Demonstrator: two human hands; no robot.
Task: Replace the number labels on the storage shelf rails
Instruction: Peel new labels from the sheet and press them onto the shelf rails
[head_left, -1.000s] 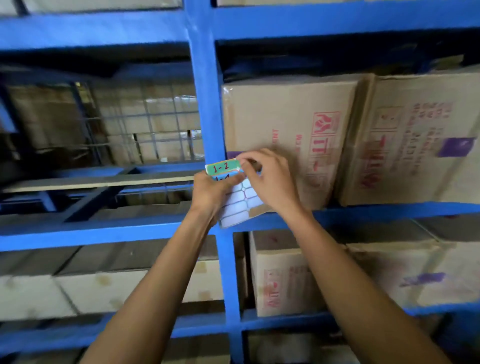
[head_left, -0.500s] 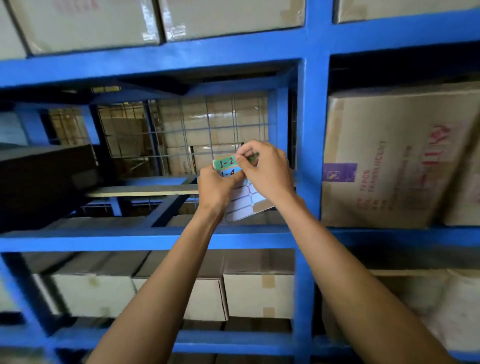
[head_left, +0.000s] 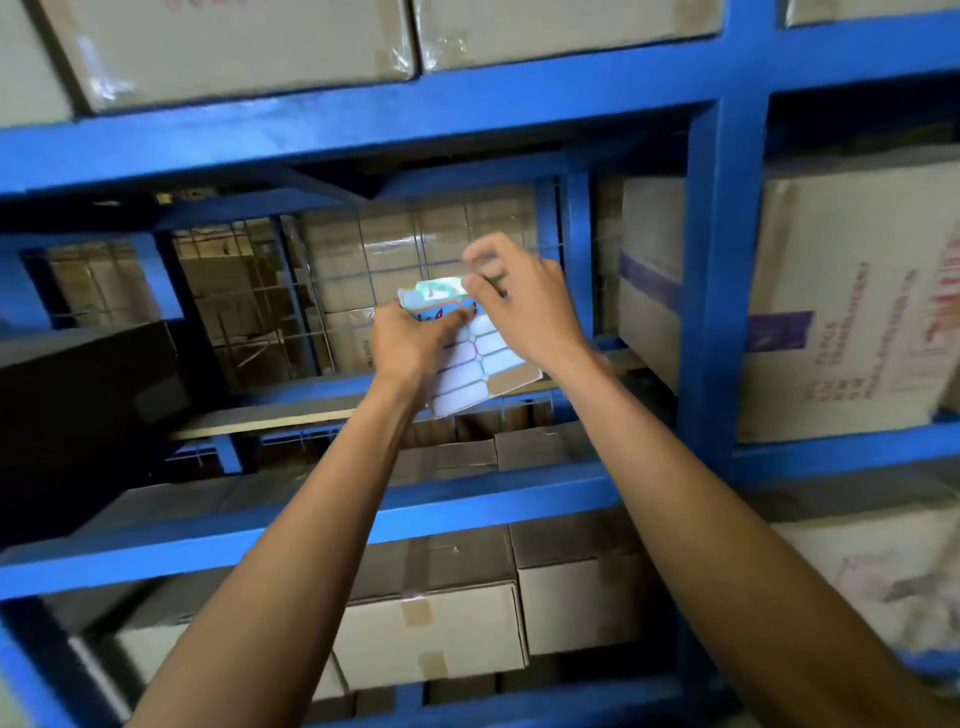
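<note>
Holding a label sheet (head_left: 470, 358) upright before the blue shelf rails (head_left: 332, 124), the left hand (head_left: 410, 345) grips its left edge while the right hand (head_left: 524, 306), directly above, pinches the green top label (head_left: 439, 289), its long axis running sideways.

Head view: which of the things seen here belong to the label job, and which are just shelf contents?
Belongs to the job:
- white sheet of blank sticker labels, held by left hand
- green handwritten number label, pinched by right hand
- blue metal shelf rail

Just there:
- brown cardboard boxes
- wire mesh panel
- black box
</note>
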